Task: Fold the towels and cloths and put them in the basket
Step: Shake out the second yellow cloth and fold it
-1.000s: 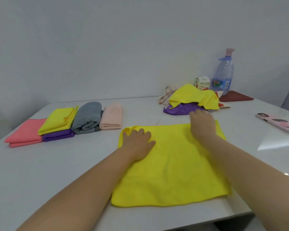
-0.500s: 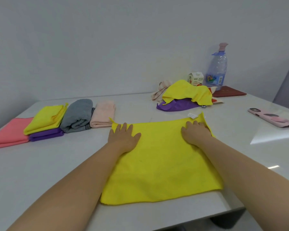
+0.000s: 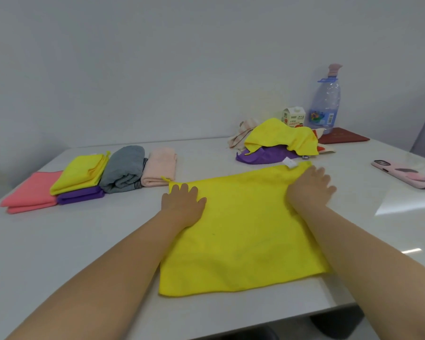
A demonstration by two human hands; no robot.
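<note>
A yellow cloth (image 3: 243, 231) lies spread flat on the white table (image 3: 71, 253) in front of me. My left hand (image 3: 183, 204) presses flat on its far left corner. My right hand (image 3: 309, 187) rests with straight fingers on its far right corner, beside a white label. Folded cloths sit in a row at the left: a pink one (image 3: 32, 192), a yellow one (image 3: 80, 174) on a purple one (image 3: 81, 196), a grey one (image 3: 124, 169) and a peach one (image 3: 160, 166). A loose pile (image 3: 280, 141) of yellow, purple and striped cloths lies behind. No basket is in view.
A pink phone (image 3: 407, 174) lies at the right edge. A water bottle (image 3: 325, 104), a small carton (image 3: 293, 116) and a dark red booklet (image 3: 344, 138) stand at the back right. The table's near edge runs just below the cloth.
Both hands have slid outward toward the cloth's far corners. The right hand now lies at the far right corner by the label, and the cloth lies flatter.
</note>
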